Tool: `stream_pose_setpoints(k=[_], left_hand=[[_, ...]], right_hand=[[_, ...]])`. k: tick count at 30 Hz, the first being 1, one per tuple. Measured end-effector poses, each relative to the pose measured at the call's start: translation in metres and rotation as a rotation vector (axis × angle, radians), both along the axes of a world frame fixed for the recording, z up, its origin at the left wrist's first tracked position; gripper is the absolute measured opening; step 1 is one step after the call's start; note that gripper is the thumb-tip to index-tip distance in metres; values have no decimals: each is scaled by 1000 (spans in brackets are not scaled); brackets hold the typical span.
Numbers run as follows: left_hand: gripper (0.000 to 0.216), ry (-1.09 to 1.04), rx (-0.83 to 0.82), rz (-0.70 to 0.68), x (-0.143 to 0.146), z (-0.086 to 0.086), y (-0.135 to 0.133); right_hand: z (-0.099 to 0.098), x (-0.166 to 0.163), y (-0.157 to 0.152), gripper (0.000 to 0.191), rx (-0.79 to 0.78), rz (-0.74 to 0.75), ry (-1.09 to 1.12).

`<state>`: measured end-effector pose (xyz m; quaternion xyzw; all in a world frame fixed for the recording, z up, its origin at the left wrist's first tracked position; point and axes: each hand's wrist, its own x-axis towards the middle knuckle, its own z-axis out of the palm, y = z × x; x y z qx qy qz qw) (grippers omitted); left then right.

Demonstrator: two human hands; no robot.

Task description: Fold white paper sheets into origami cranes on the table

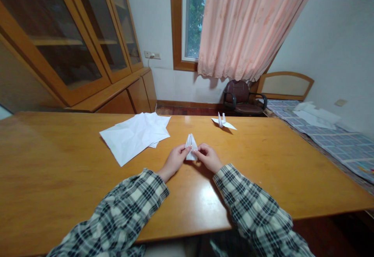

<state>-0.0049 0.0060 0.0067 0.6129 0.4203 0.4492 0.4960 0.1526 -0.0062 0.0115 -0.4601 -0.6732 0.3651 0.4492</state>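
Note:
Between my two hands is a small piece of folded white paper (191, 142), narrow at its far end and wider toward me, with a slit running down its middle. My left hand (176, 159) pinches its left side, thumb on top. On the opposite side, my right hand (209, 157) grips the paper with the thumb pressed on its face. The fingers beneath the paper are mostly hidden. Beyond my right hand, a white paper crane (223, 122) stands on the table with its wings spread.
Several creased white paper sheets (137, 132) lie overlapped left of my hands on the wooden table (73, 179). Behind the table stand a glass-door cabinet (117, 81) and a brown armchair (238, 95). A bed (330, 136) with a checked cover is at the right.

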Motion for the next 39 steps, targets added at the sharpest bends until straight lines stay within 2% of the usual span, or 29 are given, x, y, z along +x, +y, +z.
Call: stream_pose_setpoints(k=[13, 22, 32, 39], left_hand=[[35, 10, -4, -22, 1, 4, -3], [37, 30, 3, -123, 2, 8, -6], [38, 98, 11, -205, 0, 5, -6], [38, 114, -14, -276, -2, 4, -7]], right_hand=[[-2, 1, 1, 44, -41, 39, 23], [-2, 0, 2, 50, -80, 27, 70], [1, 0, 0, 45, -41, 10, 108], [2, 0, 0, 41, -144, 55, 203]])
